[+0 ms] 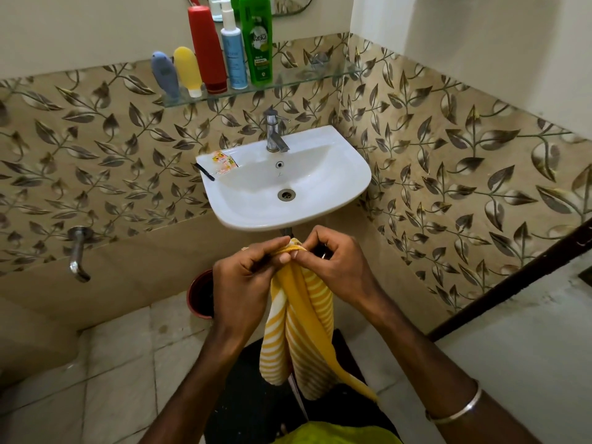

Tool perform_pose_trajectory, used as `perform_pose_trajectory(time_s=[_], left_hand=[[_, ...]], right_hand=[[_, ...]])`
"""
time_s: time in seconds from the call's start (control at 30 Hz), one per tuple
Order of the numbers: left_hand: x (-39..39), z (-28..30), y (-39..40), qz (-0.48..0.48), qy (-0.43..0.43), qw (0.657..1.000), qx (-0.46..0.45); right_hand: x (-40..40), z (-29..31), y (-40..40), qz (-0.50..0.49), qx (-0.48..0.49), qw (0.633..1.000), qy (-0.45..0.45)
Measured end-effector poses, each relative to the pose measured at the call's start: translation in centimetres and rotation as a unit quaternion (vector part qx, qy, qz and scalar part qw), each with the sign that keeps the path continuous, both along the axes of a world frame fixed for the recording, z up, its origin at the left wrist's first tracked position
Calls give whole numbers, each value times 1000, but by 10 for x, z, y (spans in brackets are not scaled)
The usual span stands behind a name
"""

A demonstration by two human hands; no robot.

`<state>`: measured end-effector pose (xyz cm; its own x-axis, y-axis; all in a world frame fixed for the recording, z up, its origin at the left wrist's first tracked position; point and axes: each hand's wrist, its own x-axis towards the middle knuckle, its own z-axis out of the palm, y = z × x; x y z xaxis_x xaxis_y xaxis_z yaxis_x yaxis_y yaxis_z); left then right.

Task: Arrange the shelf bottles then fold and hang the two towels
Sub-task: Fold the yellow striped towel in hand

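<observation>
Tiles [448, 161] with a leaf print wrap the corner, and I am facing the sink [336, 193]; above it the shelf [320, 75] carries five bottles [256, 40] in one row at its left end, stepped from short to tall, so I judge the arranging done. My towel [298, 331], striped yellow and white, hangs doubled in front of me below the sink rim. I pinch its top edge with my left hand [243, 283] and right hand [336, 267] side by side, thumbs and fingertips clamped on the cloth, probably to match the corners for a fold.
</observation>
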<state>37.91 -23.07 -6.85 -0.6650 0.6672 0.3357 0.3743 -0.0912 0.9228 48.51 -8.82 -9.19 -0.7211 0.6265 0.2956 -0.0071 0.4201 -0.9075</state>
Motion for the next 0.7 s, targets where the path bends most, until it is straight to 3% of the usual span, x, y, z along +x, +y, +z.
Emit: perform_pose_trajectory(time_s=[0.13, 0.2, 0.4, 0.7], left_hand=[[-11, -1, 1, 4, 171, 985, -3], [-15, 0, 1, 15, 210, 978, -10], [-27, 9, 0, 60, 209, 976, -9], [-51, 24, -10, 114, 201, 973, 6]], right_hand=[[2, -2, 6, 53, -19, 998, -27], [5, -8, 11, 90, -36, 994, -57], [23, -40, 20, 146, -98, 977, -121], [53, -73, 34, 127, -66, 961, -236]])
